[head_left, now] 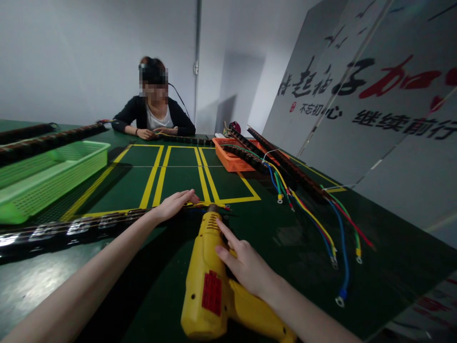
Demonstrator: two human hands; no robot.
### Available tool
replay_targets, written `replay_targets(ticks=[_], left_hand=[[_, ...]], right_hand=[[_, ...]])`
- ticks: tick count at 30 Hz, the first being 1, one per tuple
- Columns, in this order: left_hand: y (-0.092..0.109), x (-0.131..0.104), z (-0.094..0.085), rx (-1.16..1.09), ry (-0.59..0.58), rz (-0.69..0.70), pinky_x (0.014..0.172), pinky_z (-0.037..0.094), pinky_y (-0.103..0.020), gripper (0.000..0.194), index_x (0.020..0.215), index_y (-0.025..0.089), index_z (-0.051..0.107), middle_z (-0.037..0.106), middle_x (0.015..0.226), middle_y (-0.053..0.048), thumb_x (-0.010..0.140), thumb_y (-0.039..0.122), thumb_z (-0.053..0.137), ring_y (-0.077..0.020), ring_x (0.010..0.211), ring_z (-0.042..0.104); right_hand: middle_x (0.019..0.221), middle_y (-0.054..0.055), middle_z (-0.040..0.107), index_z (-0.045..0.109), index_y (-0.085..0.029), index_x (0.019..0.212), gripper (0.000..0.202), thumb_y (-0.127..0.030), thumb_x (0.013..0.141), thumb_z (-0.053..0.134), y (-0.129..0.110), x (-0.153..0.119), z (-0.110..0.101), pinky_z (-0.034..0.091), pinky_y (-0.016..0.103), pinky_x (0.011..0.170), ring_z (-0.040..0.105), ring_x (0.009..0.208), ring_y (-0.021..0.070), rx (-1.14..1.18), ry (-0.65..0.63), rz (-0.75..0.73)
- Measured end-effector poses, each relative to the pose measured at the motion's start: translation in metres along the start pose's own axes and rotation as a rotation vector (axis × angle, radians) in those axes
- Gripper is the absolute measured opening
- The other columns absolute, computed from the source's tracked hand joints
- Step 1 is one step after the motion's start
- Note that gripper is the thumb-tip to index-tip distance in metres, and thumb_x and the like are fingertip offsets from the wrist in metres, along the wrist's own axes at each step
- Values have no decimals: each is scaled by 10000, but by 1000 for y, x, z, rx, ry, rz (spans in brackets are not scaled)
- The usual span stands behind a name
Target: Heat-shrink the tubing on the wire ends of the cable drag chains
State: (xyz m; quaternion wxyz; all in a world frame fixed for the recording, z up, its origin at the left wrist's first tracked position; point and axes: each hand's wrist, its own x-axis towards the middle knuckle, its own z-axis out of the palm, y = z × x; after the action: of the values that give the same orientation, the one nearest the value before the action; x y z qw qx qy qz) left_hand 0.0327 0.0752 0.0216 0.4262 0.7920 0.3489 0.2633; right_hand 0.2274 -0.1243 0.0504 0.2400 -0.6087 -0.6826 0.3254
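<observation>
My left hand (176,205) reaches over the end of a dark wrapped cable bundle (107,221), its fingers stretched out and close together above the loose coloured wires (203,204). Its thumb is hidden. A yellow heat gun (203,276) with a red label lies on its side, handle toward the lower right. Its metal nozzle is right by the wire ends. My right hand (246,264) is on the gun's right side, thumb over the yellow body and index finger stretched along the vents. The other fingers are hidden under the hand.
A green basket (85,164) stands at left with wrapped bundles (53,138) behind it. An orange basket (232,164) holds more bundles, whose lugged wires (321,224) spread rightward. Across the green table (285,295) sits a person (153,112) with hands on another bundle.
</observation>
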Motion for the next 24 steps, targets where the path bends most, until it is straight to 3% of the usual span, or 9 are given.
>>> replay_targets(ticks=[7, 11, 19, 24], left_hand=[[-1, 1, 0, 6, -2, 10, 1046, 363, -347, 690, 867, 174, 735, 681, 1109, -50, 883, 663, 248, -235, 1075, 582], [-2, 2, 0, 10, 1, 14, 1046, 366, -343, 702, 849, 182, 743, 691, 1091, -50, 877, 671, 240, -236, 1069, 587], [4, -1, 0, -19, -11, -6, 1061, 354, -362, 776, 832, 182, 746, 691, 1103, -55, 855, 727, 194, -255, 1084, 579], [-6, 3, 1, -44, 1, -36, 1021, 392, -371, 842, 854, 191, 751, 683, 1113, -64, 856, 734, 108, -264, 1068, 578]], right_hand=[[1236, 116, 626, 174, -267, 1514, 685, -584, 933, 352, 11, -5, -7, 450, 418, 859, 620, 1062, 294, -8, 51, 21], [1133, 102, 669, 149, -263, 1519, 699, -581, 932, 356, 9, -3, -5, 462, 389, 806, 653, 963, 276, -38, 32, 17], [888, 66, 682, 148, -281, 1515, 690, -559, 927, 378, -16, 8, 6, 448, 335, 694, 656, 811, 254, -139, 2, -43], [721, 33, 629, 161, -303, 1508, 711, -596, 901, 388, -33, 17, 21, 405, 313, 598, 621, 679, 246, -192, -23, -112]])
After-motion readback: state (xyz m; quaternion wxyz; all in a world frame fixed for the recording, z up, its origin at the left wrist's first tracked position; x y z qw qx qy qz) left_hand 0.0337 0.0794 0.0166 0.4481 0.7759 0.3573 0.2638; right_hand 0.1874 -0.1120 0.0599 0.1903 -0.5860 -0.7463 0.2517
